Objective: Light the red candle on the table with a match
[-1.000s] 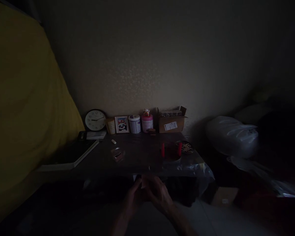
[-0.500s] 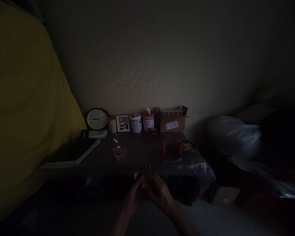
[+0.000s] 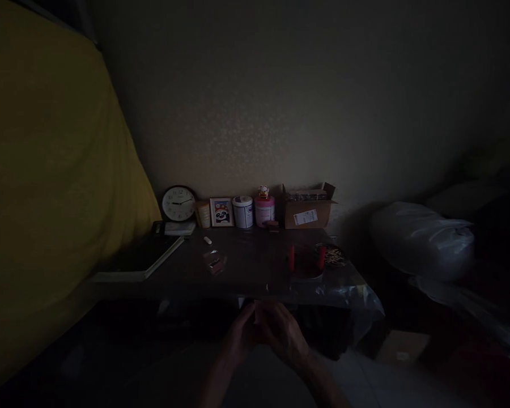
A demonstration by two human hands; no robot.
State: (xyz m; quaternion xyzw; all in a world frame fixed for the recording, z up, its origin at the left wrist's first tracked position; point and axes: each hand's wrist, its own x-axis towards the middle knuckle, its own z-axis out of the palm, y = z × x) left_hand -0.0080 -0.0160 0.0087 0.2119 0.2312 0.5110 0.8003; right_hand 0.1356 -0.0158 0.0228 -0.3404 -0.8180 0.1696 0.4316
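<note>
In the dim head view, my left hand [image 3: 240, 335] and my right hand [image 3: 288, 335] meet just below the table's front edge. Between their fingertips shows a small pale pinkish piece [image 3: 257, 313], too dark to identify. Both hands have curled fingers pressed round it, and the left fingers are partly in shadow. Beyond them on the dark table [image 3: 255, 266] lies a clear packet [image 3: 215, 263] with something reddish inside. To the right stands a dark holder [image 3: 306, 273] with two red upright posts, beside a round dish of thin sticks [image 3: 332, 255].
Along the wall stand a clock [image 3: 178, 204], a cup [image 3: 203, 215], a framed panda picture [image 3: 221, 213], a white tub [image 3: 242, 213], a pink-lidded tub [image 3: 264, 213] and an open carton [image 3: 307, 216]. Yellow cloth [image 3: 68, 158] hangs left; a plastic bag [image 3: 425, 241] bulges right.
The whole view has shifted slightly, so the table and its things appear farther right. My hands stay together round the small pale piece with almost the same grip.
</note>
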